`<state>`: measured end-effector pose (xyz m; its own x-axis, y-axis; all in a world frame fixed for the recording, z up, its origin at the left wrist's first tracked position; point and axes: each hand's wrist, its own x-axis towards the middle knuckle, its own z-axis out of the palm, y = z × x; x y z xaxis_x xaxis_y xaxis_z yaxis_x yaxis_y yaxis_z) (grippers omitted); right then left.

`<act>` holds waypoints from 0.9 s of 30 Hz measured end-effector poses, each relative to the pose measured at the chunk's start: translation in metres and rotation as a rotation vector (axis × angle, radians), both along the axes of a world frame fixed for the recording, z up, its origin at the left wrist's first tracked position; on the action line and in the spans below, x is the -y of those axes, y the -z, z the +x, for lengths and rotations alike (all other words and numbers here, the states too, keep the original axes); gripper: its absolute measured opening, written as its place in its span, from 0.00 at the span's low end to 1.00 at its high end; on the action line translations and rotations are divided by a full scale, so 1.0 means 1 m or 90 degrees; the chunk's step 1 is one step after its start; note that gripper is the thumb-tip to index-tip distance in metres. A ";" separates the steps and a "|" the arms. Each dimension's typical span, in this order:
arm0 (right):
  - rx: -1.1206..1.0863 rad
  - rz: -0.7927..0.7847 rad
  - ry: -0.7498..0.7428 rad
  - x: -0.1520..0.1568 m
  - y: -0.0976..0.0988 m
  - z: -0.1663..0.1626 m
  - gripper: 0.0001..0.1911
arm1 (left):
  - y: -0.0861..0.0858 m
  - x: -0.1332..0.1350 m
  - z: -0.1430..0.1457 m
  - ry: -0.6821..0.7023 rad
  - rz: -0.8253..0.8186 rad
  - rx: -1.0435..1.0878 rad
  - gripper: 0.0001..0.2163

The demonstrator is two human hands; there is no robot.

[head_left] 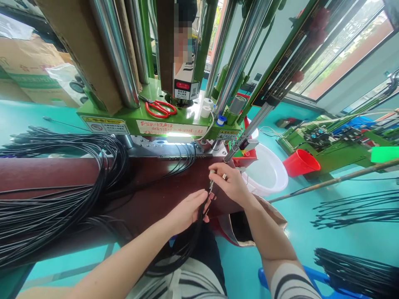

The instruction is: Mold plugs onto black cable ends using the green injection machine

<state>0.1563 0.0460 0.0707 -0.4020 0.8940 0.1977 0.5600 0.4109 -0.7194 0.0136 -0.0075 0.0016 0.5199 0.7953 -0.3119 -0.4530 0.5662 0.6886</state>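
My left hand (188,209) is closed around a bundle of black cables (195,238) that hangs down over my lap. Just above it, my right hand (230,182), wearing a ring, pinches at the top of the bundle, where small silvery ends (211,185) show between the two hands. Exactly what its fingertips grip is too small to make out. Behind the hands, several thin black cables (183,160) run into the lit metal mould plate (149,149) of a green press (187,120). A large coil of black cables (106,166) lies on the brown table (149,199) to my left.
Red-handled scissors (160,109) rest on the press ledge. At right stand a white tub (269,170), a red bucket (301,164) and an open paper sack (271,211). More black cables (355,265) lie at far right, over a blue stool (263,279). A pole (336,180) crosses there.
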 end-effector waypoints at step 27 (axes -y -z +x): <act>-0.365 -0.319 0.072 -0.012 0.049 0.008 0.14 | -0.010 0.011 -0.002 -0.275 0.055 -0.056 0.14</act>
